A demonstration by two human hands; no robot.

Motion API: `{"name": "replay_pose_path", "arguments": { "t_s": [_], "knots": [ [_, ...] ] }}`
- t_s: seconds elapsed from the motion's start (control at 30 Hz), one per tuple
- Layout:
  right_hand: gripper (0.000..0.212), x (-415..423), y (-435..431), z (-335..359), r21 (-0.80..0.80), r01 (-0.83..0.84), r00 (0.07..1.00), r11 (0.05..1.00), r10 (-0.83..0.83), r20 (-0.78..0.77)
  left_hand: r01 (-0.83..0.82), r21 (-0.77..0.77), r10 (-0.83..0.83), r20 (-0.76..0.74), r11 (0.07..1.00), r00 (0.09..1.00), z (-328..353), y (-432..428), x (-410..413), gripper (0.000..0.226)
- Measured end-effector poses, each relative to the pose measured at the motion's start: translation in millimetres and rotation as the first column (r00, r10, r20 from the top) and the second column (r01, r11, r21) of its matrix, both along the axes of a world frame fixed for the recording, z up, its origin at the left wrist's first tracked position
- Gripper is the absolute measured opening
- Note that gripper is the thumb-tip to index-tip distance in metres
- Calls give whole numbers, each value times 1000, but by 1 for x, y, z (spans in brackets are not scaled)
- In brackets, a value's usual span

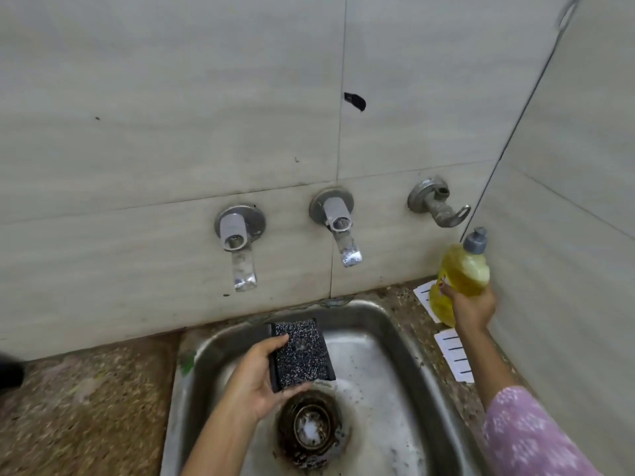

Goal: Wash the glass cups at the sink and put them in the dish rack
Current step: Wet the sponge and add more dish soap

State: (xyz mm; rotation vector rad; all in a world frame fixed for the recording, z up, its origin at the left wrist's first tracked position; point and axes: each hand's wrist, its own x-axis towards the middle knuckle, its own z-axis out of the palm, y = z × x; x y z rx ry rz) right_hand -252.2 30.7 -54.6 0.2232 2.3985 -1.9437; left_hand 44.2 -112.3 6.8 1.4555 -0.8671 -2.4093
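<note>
A pale tiled wall [171,115] fills the upper part of the view and meets a second tiled wall at the right in a corner. Below it runs a speckled stone counter [86,407], and set into the counter is a steel sink [405,355] whose far edge lies close to the wall. The sink basin is wet, with dark specks scattered over its bottom.

Two taps [240,245] stick out of the wall above the sink's far edge, and a smaller valve [436,204] sits near the corner to their right. In the near middle of the basin is a round drain [311,427] with a dark ring of grime around it and some foam inside.

The left hand [254,383] hovers over the basin just beyond the drain, fingers curled under and thumb along the left side of a dark speckled scrub pad [300,355], which it holds flat, face up.

The right hand [472,307], at the end of an arm in a pink patterned sleeve [525,434], is wrapped around a bottle of yellow dish soap [460,276] with a grey cap, over the counter's far right corner. White lined strips [453,359] lie on the counter along the sink's right edge.

No glass cups or dish rack are in sight.
</note>
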Motion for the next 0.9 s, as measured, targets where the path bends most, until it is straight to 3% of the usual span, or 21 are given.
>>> {"name": "replay_pose_path", "arguments": {
  "t_s": [0.3, 0.47, 0.6, 0.73, 0.8, 0.9],
  "knots": [
    [69, -29, -7, -18, -1, -65, 996, 998, 65, -66, 10, 32, -11, 12, 999, 1000, -16, -1, -16, 13],
    [66, -24, 0, -13, 193, -94, 987, 977, 116, -108, 21, 33, -21, 9, 999, 1000, -13, 6, -17, 12],
    [51, -16, 4, -6, 281, -59, 996, 958, 74, -42, 28, 36, -28, -14, 999, 1000, -7, 9, -12, 10],
    [48, 10, 17, 4, 217, -7, 999, 976, -3, 49, 36, 38, -34, -34, 999, 999, -3, 13, -4, 13],
    [42, 44, 27, 7, 161, 16, 1000, 987, -17, 11, 30, 32, -29, -33, 999, 999, -1, 17, 2, 16],
    [14, 103, 43, 5, -42, -158, 987, 987, 159, 23, 18, 38, -16, -51, 999, 999, 7, 28, 15, 15]
  ]
}}
